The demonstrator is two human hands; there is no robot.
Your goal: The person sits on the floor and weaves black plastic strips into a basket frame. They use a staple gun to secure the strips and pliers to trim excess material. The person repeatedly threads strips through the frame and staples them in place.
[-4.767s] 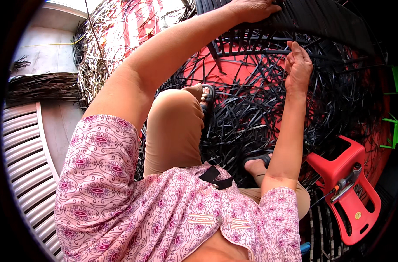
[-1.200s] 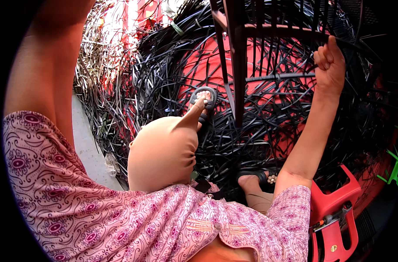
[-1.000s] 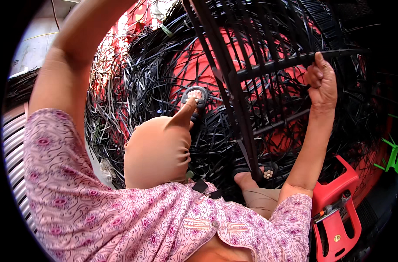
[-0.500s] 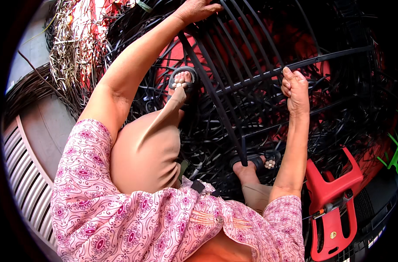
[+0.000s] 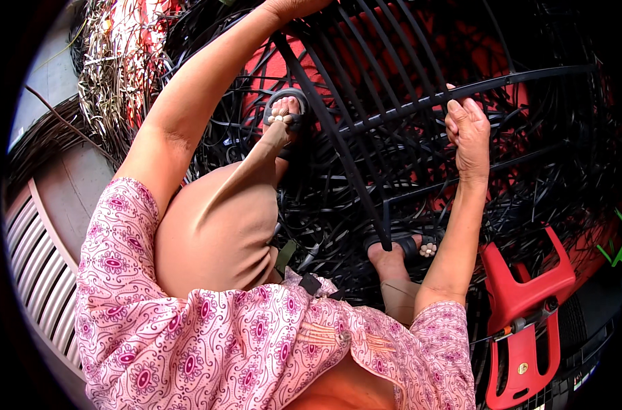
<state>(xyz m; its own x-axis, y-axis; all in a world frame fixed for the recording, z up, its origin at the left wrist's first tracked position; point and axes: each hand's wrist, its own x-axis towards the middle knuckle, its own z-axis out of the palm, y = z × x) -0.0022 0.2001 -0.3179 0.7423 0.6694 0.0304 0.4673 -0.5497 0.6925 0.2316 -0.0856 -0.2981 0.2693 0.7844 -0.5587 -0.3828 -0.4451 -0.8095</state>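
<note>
Both hands, left hand (image 5: 294, 7) and right hand (image 5: 469, 130), grip the black frame (image 5: 365, 123) overhead.

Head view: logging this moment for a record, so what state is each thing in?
Left hand: gripping the frame's top edge.
Right hand: closed on a crossbar.
Black wire frame: held tilted over the feet.
Red plastic stool: lying tipped beside the strips.
Black strips: loosely tangled.

Stool (image 5: 522, 307) right (frame (image 5: 365, 123) ahead)
</note>
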